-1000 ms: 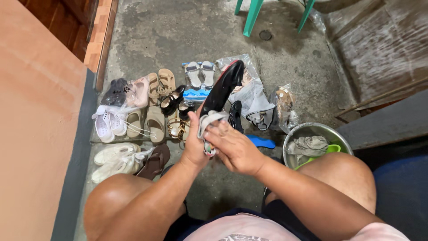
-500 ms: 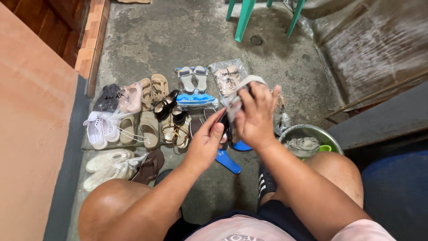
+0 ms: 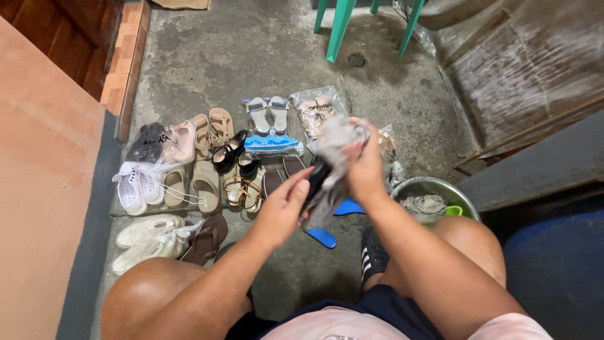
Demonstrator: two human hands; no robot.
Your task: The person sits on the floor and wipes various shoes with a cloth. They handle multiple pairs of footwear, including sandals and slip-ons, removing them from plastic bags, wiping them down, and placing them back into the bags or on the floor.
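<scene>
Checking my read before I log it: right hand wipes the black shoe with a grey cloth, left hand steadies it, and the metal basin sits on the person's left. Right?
Not quite. The head view shows the metal basin on the person's right, by the right knee. The rest holds: right hand works the grey cloth over the black shoe, left hand steadying.

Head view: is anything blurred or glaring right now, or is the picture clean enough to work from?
Head view: the cloth and right hand are smeared by motion blur; the left hand and the black shoe it holds are a bit soft; the shoes on the floor stay sharp under even, soft light; mild glare on the plastic bag.
</scene>
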